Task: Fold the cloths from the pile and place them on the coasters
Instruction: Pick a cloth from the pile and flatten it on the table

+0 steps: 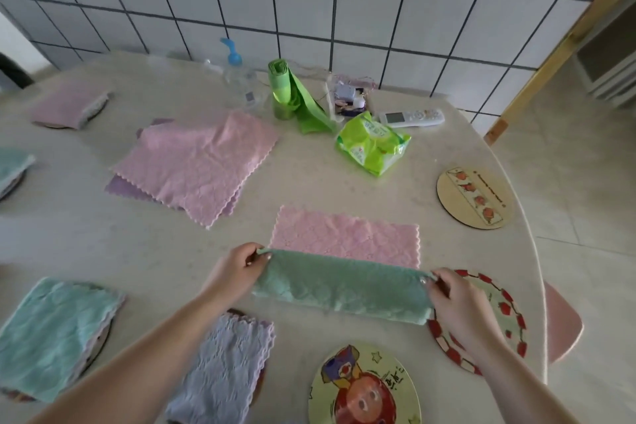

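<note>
Both hands pinch the near edge of a two-sided microfibre cloth (344, 272), green on one face and pink on the other, which lies at the centre of the table (344, 169) just in front of the person. The left hand (237, 268) grips the corner at nine o'clock of the cloth between thumb and fingertips; the right hand (454, 299) grips the corner at three o'clock the same way. The edge is lifted and rolled toward twelve o'clock, so the green face shows over the pink. The cloth looks light, soft and limp: it sags between the two grips and should drape wherever it is let go, so holding both corners and keeping the edge taut seems the surest way to lay a straight fold. The pile of unfolded cloths (196, 165) sits at ten o'clock. Free coasters lie close: a red-bordered coaster (502, 306) at four o'clock partly under the right hand, a cartoon coaster (364, 385) at six o'clock, and a wooden fruit coaster (475, 198) at two o'clock. Folded cloths, teal (51, 334) and lilac (223, 365), already cover coasters at seven and eight o'clock.
</note>
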Demonstrator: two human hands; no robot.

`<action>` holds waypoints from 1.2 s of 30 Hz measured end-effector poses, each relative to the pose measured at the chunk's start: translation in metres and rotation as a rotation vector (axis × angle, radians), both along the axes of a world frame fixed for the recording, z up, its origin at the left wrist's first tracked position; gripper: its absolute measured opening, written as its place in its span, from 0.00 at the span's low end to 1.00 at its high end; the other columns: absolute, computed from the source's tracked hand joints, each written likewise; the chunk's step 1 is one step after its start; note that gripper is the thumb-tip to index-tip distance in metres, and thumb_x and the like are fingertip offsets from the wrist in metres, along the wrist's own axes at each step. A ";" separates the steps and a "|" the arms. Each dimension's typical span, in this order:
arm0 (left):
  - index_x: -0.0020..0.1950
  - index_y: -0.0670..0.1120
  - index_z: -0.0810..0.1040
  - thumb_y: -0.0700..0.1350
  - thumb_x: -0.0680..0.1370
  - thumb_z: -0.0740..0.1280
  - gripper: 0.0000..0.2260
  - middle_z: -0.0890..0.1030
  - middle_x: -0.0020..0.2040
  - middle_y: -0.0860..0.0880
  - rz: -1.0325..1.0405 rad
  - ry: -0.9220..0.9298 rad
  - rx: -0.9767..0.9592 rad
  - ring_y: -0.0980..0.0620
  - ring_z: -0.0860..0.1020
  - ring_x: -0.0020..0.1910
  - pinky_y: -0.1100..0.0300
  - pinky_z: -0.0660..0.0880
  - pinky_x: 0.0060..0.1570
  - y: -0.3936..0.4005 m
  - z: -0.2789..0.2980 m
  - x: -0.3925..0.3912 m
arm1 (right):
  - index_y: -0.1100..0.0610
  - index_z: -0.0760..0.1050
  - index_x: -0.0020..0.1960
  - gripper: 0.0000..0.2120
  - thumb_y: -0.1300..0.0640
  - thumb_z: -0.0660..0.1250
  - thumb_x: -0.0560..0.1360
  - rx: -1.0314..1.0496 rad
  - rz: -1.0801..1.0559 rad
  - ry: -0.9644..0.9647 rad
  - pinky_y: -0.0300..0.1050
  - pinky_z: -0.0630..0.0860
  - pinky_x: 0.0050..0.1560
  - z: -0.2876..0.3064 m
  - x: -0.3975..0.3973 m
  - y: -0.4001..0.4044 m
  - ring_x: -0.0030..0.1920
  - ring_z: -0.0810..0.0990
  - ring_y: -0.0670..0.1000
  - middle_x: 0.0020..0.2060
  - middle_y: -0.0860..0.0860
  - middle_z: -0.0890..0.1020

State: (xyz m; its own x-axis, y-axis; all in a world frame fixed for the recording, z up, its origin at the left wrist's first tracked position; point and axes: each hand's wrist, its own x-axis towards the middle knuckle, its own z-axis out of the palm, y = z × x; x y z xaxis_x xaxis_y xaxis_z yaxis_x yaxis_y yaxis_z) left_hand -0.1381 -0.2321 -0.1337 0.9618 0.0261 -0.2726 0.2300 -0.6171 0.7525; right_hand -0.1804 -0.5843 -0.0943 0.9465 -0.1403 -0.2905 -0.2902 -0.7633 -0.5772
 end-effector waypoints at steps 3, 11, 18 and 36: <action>0.40 0.50 0.75 0.47 0.77 0.65 0.05 0.74 0.31 0.53 0.019 -0.008 0.026 0.52 0.73 0.32 0.57 0.66 0.34 -0.003 -0.006 0.026 | 0.49 0.74 0.42 0.05 0.51 0.62 0.77 -0.001 0.004 -0.004 0.42 0.64 0.23 -0.008 0.026 -0.003 0.22 0.69 0.46 0.27 0.53 0.79; 0.34 0.51 0.70 0.55 0.71 0.62 0.10 0.70 0.28 0.52 0.056 -0.026 0.077 0.52 0.69 0.29 0.56 0.65 0.33 -0.017 -0.010 0.078 | 0.54 0.74 0.52 0.08 0.52 0.60 0.78 -0.062 0.027 0.021 0.40 0.68 0.26 -0.025 0.079 -0.006 0.28 0.77 0.49 0.31 0.49 0.79; 0.33 0.45 0.65 0.50 0.78 0.62 0.16 0.66 0.27 0.49 0.084 0.021 0.240 0.49 0.65 0.27 0.56 0.58 0.29 -0.024 -0.016 0.085 | 0.55 0.74 0.52 0.11 0.50 0.59 0.78 -0.107 0.017 0.006 0.43 0.68 0.26 -0.035 0.096 -0.007 0.27 0.76 0.52 0.30 0.52 0.79; 0.63 0.46 0.71 0.49 0.77 0.64 0.16 0.72 0.63 0.47 0.018 -0.241 0.415 0.47 0.71 0.61 0.48 0.69 0.59 -0.057 -0.007 0.074 | 0.53 0.70 0.64 0.16 0.53 0.60 0.76 -0.148 0.027 -0.187 0.54 0.71 0.62 -0.031 0.093 0.024 0.62 0.71 0.52 0.63 0.51 0.73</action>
